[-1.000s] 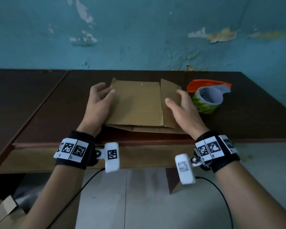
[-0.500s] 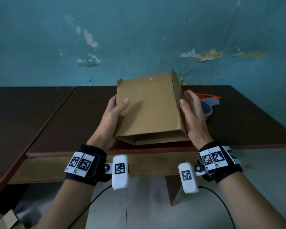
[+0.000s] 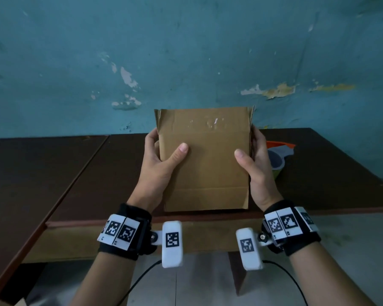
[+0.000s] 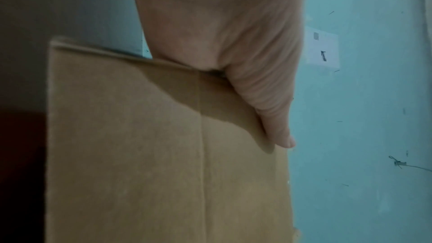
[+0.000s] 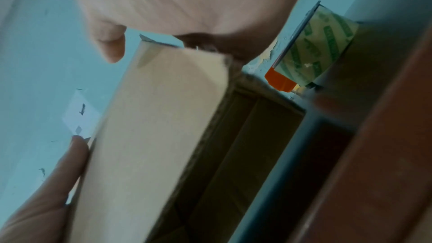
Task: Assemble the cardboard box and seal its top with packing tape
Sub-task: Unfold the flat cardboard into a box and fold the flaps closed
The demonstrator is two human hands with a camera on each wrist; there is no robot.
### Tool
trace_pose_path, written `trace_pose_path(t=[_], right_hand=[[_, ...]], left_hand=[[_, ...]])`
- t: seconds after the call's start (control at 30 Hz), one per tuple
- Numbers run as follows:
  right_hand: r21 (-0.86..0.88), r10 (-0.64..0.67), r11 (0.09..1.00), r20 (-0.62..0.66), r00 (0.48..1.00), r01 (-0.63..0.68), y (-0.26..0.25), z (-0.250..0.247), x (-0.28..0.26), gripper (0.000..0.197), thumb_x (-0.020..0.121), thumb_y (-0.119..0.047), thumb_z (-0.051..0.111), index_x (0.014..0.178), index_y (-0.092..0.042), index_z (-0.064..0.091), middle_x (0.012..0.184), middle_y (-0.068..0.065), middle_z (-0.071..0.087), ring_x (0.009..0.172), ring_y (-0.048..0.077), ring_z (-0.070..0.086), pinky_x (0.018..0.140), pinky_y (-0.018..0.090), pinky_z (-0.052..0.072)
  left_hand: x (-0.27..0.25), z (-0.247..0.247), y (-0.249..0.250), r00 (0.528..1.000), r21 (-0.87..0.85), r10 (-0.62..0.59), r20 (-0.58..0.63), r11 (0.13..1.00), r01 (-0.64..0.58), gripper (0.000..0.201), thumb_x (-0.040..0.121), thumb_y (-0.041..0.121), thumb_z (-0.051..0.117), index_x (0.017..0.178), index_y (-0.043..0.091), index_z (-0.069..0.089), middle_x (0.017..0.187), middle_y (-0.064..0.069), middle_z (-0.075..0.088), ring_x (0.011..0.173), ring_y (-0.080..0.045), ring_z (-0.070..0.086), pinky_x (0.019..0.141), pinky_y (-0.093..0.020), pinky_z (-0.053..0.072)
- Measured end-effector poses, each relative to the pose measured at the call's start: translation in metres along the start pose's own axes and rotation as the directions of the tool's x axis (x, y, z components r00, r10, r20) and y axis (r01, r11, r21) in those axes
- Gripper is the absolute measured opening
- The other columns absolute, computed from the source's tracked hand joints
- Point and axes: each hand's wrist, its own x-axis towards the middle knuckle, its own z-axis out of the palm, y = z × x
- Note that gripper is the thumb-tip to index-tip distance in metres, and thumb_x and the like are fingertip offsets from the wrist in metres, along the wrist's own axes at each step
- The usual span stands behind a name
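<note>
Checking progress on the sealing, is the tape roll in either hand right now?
No, both hands grip the cardboard box; the tape roll sits on the table.

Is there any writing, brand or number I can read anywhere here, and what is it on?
None can be read.
Tape roll: green printed lettering, too blurred.
Paper on the wall: dark marks, illegible.
Wrist bands: square black-and-white code patterns, no words.
Cardboard box: no print visible.
</note>
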Motion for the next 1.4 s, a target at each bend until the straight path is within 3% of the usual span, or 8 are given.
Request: trace_pose_path(t=[0.13, 0.27, 0.43, 0.63, 0.8, 0.97, 1.13, 1.4], right_hand=[[0.089, -0.002, 0.996, -0.051, 0.999, 0.007, 0.002, 0.004, 0.005, 0.076, 0.090, -0.029, 0.061, 0.156, -0.012, 0.028, 0.145, 0.007, 0.056, 0.134, 0.024, 0.055, 0.115, 0.053, 0.041], [0.177, 0.026, 0.984, -0.096, 0.995, -0.009, 0.002, 0.009, 0.008, 0.079, 0.089, -0.042, 0.066, 0.154, -0.011, 0.033, 0.147, 0.016, 0.054, 0.137, 0.036, 0.050, 0.116, 0.063, 0.033], [0.199, 0.009, 0.980, -0.110, 0.994, 0.013, -0.004, 0.009, 0.009, 0.087, 0.087, -0.055, 0.068, 0.154, -0.012, 0.034, 0.147, 0.021, 0.052, 0.138, 0.040, 0.048, 0.115, 0.066, 0.032], [0.185, -0.041, 0.980, -0.145, 0.989, 0.067, -0.011, 0.006, 0.011, 0.087, 0.088, -0.055, 0.065, 0.154, -0.009, 0.032, 0.150, 0.024, 0.047, 0.139, 0.041, 0.047, 0.115, 0.066, 0.031], [0.121, -0.106, 0.985, -0.167, 0.980, 0.127, -0.008, 0.002, 0.015, 0.074, 0.092, -0.060, 0.058, 0.152, -0.022, 0.039, 0.153, 0.014, 0.047, 0.143, 0.036, 0.043, 0.116, 0.067, 0.028], [0.078, -0.150, 0.983, -0.192, 0.970, 0.167, -0.004, 0.006, 0.017, 0.062, 0.094, -0.042, 0.048, 0.151, -0.018, 0.041, 0.152, 0.013, 0.047, 0.142, 0.032, 0.045, 0.116, 0.063, 0.032], [0.089, -0.175, 0.977, -0.205, 0.963, 0.196, -0.003, 0.008, 0.014, 0.058, 0.096, -0.041, 0.047, 0.149, -0.015, 0.043, 0.151, 0.013, 0.048, 0.143, 0.035, 0.043, 0.117, 0.066, 0.028], [0.063, -0.179, 0.978, -0.225, 0.958, 0.198, -0.008, 0.012, 0.014, 0.054, 0.098, -0.041, 0.043, 0.145, -0.017, 0.046, 0.148, 0.014, 0.052, 0.140, 0.033, 0.047, 0.116, 0.063, 0.030]], left_hand=[[0.004, 0.004, -0.004, 1.000, 0.007, 0.014, 0.009, 1.000, -0.014, 0.078, 0.080, 0.026, 0.079, 0.147, 0.017, 0.038, 0.134, -0.008, 0.064, 0.112, -0.019, 0.072, 0.085, -0.036, 0.062], [0.004, 0.006, -0.005, 1.000, 0.007, 0.021, -0.006, 1.000, -0.021, 0.076, 0.086, 0.048, 0.076, 0.146, 0.025, 0.036, 0.138, 0.000, 0.061, 0.118, -0.012, 0.069, 0.095, -0.037, 0.059], [0.003, 0.007, 0.003, 0.997, -0.079, 0.042, -0.061, 0.996, -0.046, 0.090, 0.088, 0.081, 0.047, 0.145, 0.010, 0.051, 0.138, -0.020, 0.062, 0.127, -0.036, 0.062, 0.107, -0.060, 0.049], [0.008, 0.011, 0.011, 0.987, -0.071, 0.144, -0.072, 0.986, -0.149, 0.065, 0.095, 0.065, 0.040, 0.145, 0.025, 0.053, 0.141, -0.016, 0.059, 0.125, -0.032, 0.062, 0.107, -0.056, 0.050], [0.013, 0.010, 0.019, 0.975, -0.167, 0.222, 0.021, 0.962, -0.216, 0.064, 0.080, 0.041, 0.061, 0.141, 0.024, 0.054, 0.097, -0.011, 0.052, 0.083, -0.019, 0.058, 0.076, -0.031, 0.050], [0.013, 0.012, 0.021, 0.979, -0.212, 0.193, 0.060, 0.961, -0.177, 0.048, 0.078, 0.035, 0.056, 0.123, 0.020, 0.065, 0.111, -0.014, 0.056, 0.091, -0.029, 0.055, 0.074, -0.035, 0.049], [0.017, 0.011, 0.032, 0.987, -0.114, 0.147, 0.057, 0.984, -0.140, 0.024, 0.083, 0.021, 0.045, 0.095, 0.021, 0.066, 0.101, -0.010, 0.055, 0.087, -0.027, 0.049, 0.072, -0.039, 0.040], [0.015, 0.011, 0.046, 0.998, 0.111, 0.043, 0.041, 0.993, -0.047, 0.039, 0.078, 0.027, 0.043, 0.104, 0.022, 0.070, 0.110, -0.007, 0.066, 0.091, -0.017, 0.058, 0.074, -0.033, 0.045]])
